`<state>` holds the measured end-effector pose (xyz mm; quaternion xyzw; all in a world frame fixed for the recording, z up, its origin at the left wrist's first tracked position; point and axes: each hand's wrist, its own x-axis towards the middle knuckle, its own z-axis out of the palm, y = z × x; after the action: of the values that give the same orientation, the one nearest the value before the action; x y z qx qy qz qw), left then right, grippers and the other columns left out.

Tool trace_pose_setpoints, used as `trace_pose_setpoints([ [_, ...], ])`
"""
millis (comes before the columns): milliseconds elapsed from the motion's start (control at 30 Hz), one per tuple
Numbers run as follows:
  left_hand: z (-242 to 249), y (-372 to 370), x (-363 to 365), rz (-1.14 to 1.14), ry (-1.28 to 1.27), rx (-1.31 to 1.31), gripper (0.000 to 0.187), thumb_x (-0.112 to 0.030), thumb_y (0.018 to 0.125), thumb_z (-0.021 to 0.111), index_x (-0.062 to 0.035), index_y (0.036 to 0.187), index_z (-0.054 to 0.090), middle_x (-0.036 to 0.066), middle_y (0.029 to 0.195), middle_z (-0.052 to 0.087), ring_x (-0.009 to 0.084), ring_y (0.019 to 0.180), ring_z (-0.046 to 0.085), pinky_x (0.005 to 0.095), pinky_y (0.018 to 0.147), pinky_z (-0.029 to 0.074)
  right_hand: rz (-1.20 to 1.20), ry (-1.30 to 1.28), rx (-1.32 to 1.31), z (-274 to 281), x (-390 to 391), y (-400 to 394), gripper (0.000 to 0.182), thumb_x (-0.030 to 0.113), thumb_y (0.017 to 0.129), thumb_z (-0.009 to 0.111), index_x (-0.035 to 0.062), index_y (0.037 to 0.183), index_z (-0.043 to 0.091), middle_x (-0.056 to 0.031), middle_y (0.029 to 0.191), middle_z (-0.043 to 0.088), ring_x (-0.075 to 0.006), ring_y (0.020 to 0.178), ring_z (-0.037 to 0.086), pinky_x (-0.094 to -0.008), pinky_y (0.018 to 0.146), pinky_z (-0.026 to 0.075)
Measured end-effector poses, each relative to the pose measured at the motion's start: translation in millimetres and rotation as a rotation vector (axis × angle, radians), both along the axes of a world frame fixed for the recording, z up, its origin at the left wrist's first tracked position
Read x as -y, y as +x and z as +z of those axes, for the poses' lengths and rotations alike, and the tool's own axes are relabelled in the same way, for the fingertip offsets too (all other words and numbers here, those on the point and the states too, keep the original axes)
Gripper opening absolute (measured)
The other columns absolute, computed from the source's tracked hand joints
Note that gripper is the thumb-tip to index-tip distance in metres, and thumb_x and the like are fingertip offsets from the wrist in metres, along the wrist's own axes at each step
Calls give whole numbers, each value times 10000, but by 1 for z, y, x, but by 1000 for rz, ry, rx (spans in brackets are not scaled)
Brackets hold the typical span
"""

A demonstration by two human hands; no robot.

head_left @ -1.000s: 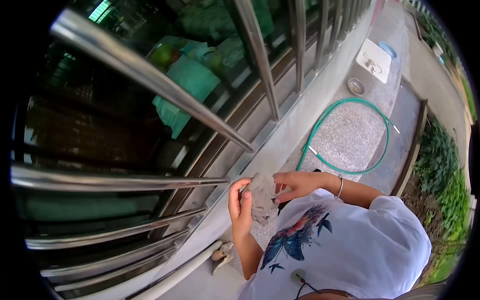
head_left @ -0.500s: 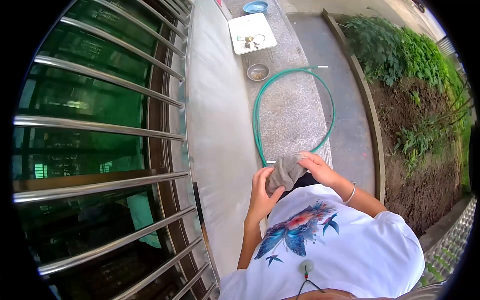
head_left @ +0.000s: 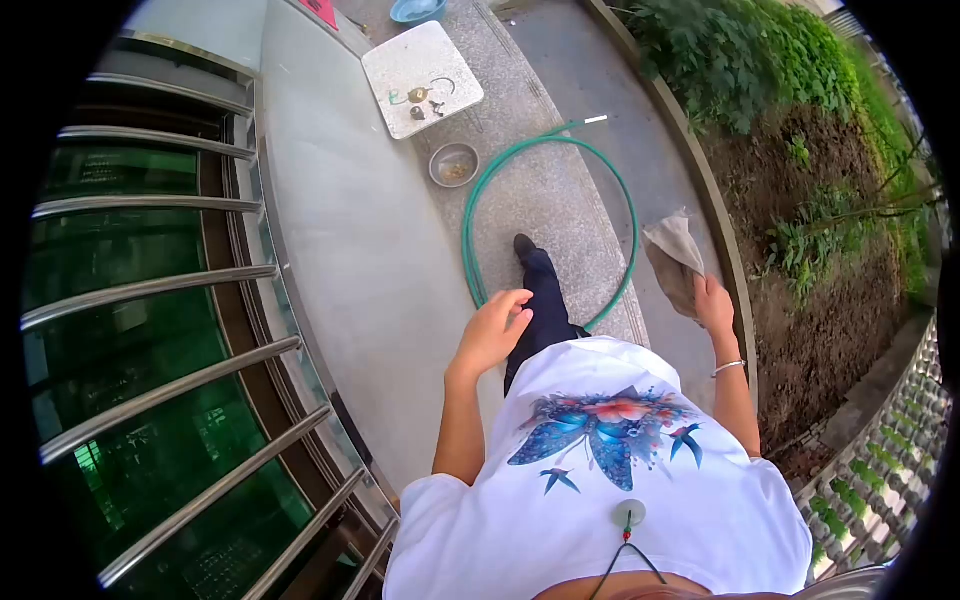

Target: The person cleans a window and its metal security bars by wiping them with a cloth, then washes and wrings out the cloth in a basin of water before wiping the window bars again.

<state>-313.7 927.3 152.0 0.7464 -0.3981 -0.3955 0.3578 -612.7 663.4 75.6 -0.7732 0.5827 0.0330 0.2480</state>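
A grey-beige cloth [head_left: 676, 262] hangs partly unfolded from my right hand [head_left: 713, 304], whose fingers are closed on its lower edge, out to the right above the paved ground. My left hand [head_left: 494, 330] is bent at the wrist in front of my dark trousers [head_left: 545, 300]. Its fingers are loosely curled with the thumb apart, and nothing shows in them. Beyond it, a green hose [head_left: 466, 235] lies coiled in a wide loop on the speckled stone floor [head_left: 575, 200], one white end sticking out at the top right. My dark shoe shows inside the loop.
A small white table [head_left: 420, 60] ahead carries a few small dark items. Near it are a metal bowl [head_left: 454, 165] with bits inside and a blue basin [head_left: 418, 10]. Metal window bars [head_left: 160, 290] line the left wall. On the right, a kerb [head_left: 690, 150] borders a planted bed [head_left: 790, 170].
The cloth was bunched between both hands; my left hand has let go. My right hand has carried it out to the right, where it hangs looser. The view has shifted, and one leg is forward.
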Motion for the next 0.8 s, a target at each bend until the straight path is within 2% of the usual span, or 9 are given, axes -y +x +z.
trace_pose_setpoints([
  [33,-1,22,9,39,38,7,278,-183,897,570,-44,1139,571,121,1092,604,240,957,611,341,822,478,-34,21,-87,-17,12,-7,476,447,948,333,46,956,590,-254,938,636,-457,901,589,-543,772,444],
  [100,1,82,35,73,43,34,281,-186,898,567,-47,1142,570,124,1079,608,246,949,616,348,813,482,-100,92,-260,-42,33,-12,565,460,953,295,3,1022,620,-272,988,631,-460,958,583,-525,845,449],
  [167,3,137,53,86,111,136,294,-186,904,568,-66,1172,566,96,1115,621,218,945,619,353,777,478,-193,125,-276,-74,53,-32,600,447,957,289,-43,1047,623,-311,1044,602,-460,1018,565,-512,897,431],
  [233,10,192,76,118,172,106,295,-191,905,566,-71,1173,565,103,1107,620,228,951,617,364,808,477,-232,169,-289,-76,66,-28,589,420,960,295,-68,1035,617,-317,1043,602,-466,1026,561,-508,908,426],
  [300,8,238,95,68,159,270,300,-192,905,566,-63,1175,562,105,1110,615,228,956,614,363,827,474,-262,209,-281,-74,67,-13,587,412,960,298,-77,1034,613,-318,1042,602,-466,1028,561,-506,912,424],
  [567,17,407,264,-33,116,124,298,-181,902,564,-39,1164,558,134,1108,602,253,969,606,354,836,475,-343,287,-260,-115,163,150,584,407,955,305,-86,1004,615,-332,1021,599,-473,1014,559,-500,901,428],
  [633,11,451,321,-63,96,113,291,-183,902,560,-37,1154,559,149,1102,599,280,970,612,359,828,481,-384,266,-176,-124,214,202,588,414,955,304,-83,995,616,-335,1019,595,-475,1008,557,-503,899,428],
  [700,-7,502,373,-30,100,18,306,-179,912,554,-34,1181,555,115,1102,609,214,982,598,340,848,473,-333,268,-183,-136,282,263,605,428,958,296,-83,1014,615,-337,1036,590,-475,1028,551,-500,911,425],
  [800,-48,574,444,50,137,105,305,-205,903,553,-32,1154,564,150,1064,616,285,954,615,369,822,481,-306,243,-170,-140,396,350,618,441,961,293,-83,1055,607,-350,1035,583,-482,1058,537,-500,954,399],
])
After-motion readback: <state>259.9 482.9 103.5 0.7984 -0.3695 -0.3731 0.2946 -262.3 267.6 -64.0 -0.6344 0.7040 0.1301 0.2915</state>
